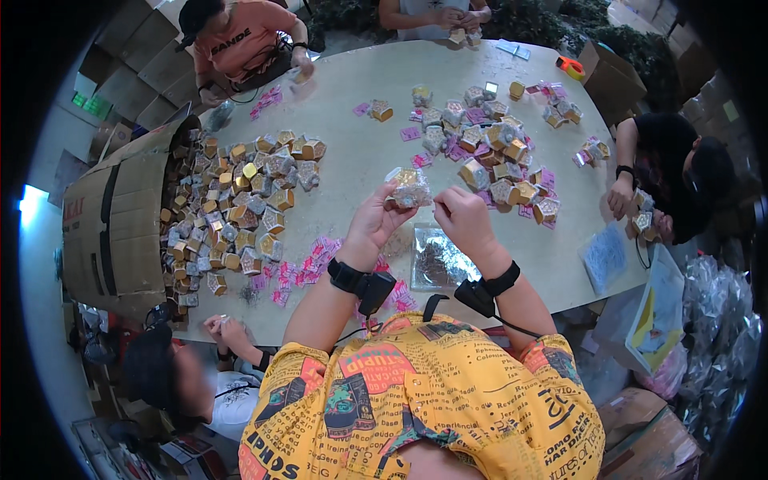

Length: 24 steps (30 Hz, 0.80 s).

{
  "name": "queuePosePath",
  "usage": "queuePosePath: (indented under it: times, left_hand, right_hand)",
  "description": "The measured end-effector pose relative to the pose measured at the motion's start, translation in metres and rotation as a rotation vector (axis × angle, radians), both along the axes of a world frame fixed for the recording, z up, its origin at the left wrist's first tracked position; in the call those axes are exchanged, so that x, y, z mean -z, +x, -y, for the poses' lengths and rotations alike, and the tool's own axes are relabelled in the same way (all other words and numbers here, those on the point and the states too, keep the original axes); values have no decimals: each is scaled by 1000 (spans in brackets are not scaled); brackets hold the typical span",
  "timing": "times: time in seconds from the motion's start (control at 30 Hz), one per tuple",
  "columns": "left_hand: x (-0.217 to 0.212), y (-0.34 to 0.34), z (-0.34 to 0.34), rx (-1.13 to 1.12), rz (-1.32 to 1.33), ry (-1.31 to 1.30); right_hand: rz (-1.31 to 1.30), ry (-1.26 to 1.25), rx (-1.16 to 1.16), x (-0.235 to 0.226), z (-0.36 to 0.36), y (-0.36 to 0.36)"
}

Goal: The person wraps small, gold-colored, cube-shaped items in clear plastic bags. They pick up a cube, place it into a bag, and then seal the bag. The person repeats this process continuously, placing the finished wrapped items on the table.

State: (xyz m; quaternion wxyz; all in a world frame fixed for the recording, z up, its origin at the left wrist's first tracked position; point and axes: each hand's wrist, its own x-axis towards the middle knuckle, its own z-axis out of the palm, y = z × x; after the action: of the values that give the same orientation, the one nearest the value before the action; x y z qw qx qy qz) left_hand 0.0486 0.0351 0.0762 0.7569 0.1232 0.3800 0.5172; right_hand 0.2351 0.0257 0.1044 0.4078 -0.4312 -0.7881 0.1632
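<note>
While left hand (374,222) holds package (408,189) — right hand (466,219) hovers.

Stacked cartons (132,64) and a shared worktable (352,88) suggest a workshop.

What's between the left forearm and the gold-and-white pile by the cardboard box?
Pink packets, scattered on the pale tabletop between the left forearm and the pile; the head view shows this.
</note>
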Motion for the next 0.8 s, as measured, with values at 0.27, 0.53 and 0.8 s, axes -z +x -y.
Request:
queuePosePath:
  times: [0.27, 0.53, 0.8]
  left_hand:
    - [-9, 3, 10, -14, -215, 108]
    - [-3, 9, 18, -59, -258, 103]
    - [1, 3, 24, -32, -187, 63]
  right_hand:
    - [269, 120, 15, -6, 9, 2]
    - [336, 102, 0, -4, 14, -1]
    - [-450, -702, -179, -7, 15, 13]
